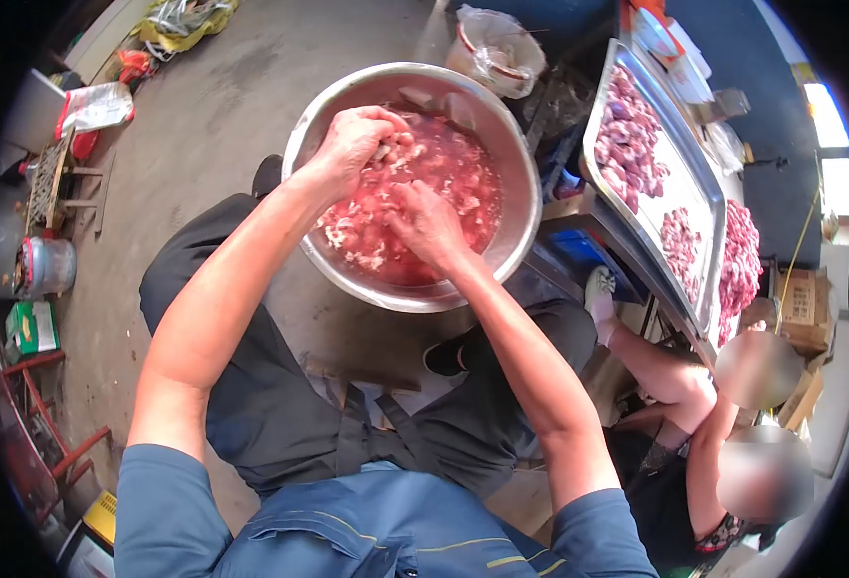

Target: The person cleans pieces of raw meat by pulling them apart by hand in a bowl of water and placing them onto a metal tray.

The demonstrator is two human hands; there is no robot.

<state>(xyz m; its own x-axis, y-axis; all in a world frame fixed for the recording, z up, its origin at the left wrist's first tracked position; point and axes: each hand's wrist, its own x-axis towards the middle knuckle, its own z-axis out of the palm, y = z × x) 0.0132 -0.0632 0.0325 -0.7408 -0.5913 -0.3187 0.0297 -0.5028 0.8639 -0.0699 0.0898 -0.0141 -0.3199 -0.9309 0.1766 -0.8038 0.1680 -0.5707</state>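
Note:
A large metal basin holds red liquid with pale, shredded meat-like pieces in it. Above the basin's left part, my left hand has its fingers curled round a clump of the pale pieces. My right hand is lower and to the right, at the surface of the red liquid. Its fingers are bent downward, and their tips are partly hidden among the pieces, so what they hold, if anything, does not show.
Right of the basin, a metal tray carries piles of reddish meat pieces. A lined bucket stands behind the basin. Another person sits at the lower right. A red stool is at the left.

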